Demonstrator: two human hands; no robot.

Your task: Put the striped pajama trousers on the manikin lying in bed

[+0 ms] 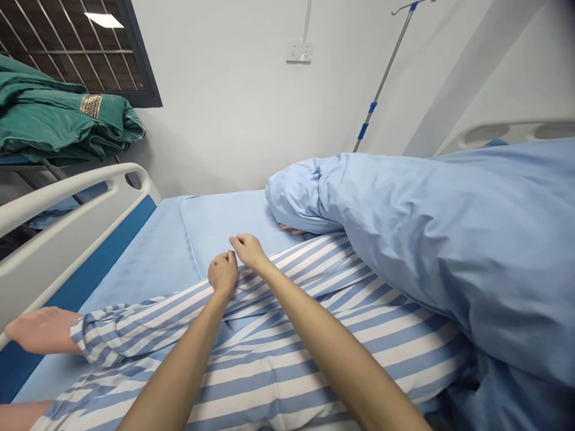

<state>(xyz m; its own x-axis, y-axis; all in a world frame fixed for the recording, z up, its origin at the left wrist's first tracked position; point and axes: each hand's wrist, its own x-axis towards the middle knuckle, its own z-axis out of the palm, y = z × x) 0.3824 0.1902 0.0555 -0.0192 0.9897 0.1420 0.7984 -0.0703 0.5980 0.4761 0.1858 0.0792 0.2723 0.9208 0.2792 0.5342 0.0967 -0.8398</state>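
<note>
My left hand (223,273) and my right hand (248,250) were both curled narrow, knuckles up, close together on the gown (287,365), a blue-and-white striped one, with my fingers (231,258) tucked down into its cloth. Each hand looked closed on a fold, but my fingertips were hidden, so I could not tell how much cloth either one held. My right hand sat a little farther up the bed than my left, just beside it, near the gown's upper edge.

The gown lay on the bed beneath my forearms, reaching from the bottom of my view up to my hands. Its sleeve (105,332) stretched out to my left, and another person's hand (42,329) came out of the cuff, lying flat near the side rail (54,206), which was white with a blue panel. A bare forearm (22,416) showed in the bottom left corner.

To my right, a bunched pale blue duvet (449,251) lay against the gown, its rounded end resting on the blue sheet (224,224). A few fingers (291,230) showed just under its edge. Beyond the bed stood an IV pole (386,78), and a socket (299,51) was set in the wall. A folded green blanket (58,114) lay near a barred window (103,54).
</note>
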